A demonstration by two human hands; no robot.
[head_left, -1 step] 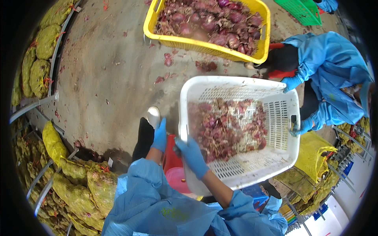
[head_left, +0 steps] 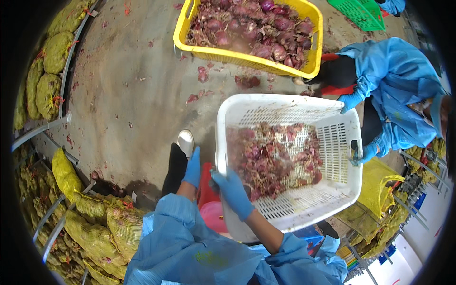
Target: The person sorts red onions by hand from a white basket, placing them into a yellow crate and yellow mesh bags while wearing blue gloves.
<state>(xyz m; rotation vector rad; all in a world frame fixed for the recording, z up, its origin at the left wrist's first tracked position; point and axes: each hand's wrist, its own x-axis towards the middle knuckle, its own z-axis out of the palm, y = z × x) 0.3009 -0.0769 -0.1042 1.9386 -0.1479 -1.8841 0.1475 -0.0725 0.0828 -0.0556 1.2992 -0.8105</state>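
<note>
A large white plastic basket point(head_left: 289, 97) stands in front of me, holding loose onion skins and some purple onions point(head_left: 266, 161) on its slotted bottom. My right hand point(head_left: 233, 192), in a blue glove with dark fingertips, grips the basket's left rim. Beside my knee, my left hand point(head_left: 193, 169), also gloved in blue, is apart from the basket with its fingers stretched out and nothing in it. Across from me, a co-worker in blue has one gloved hand point(head_left: 351, 101) on the far right corner and the other point(head_left: 365, 154) at the handle slot on the right wall.
A yellow crate point(head_left: 247, 58) full of purple onions sits beyond the basket. A green crate point(head_left: 363, 16) is at the far right. Filled net sacks point(head_left: 90, 225) lie along metal rails on the left. A pink tub point(head_left: 213, 214) and a yellow sack point(head_left: 375, 185) are nearby.
The view has shifted very slightly. The co-worker leans a little differently; both my hands keep their places, the right one on the basket's rim.
</note>
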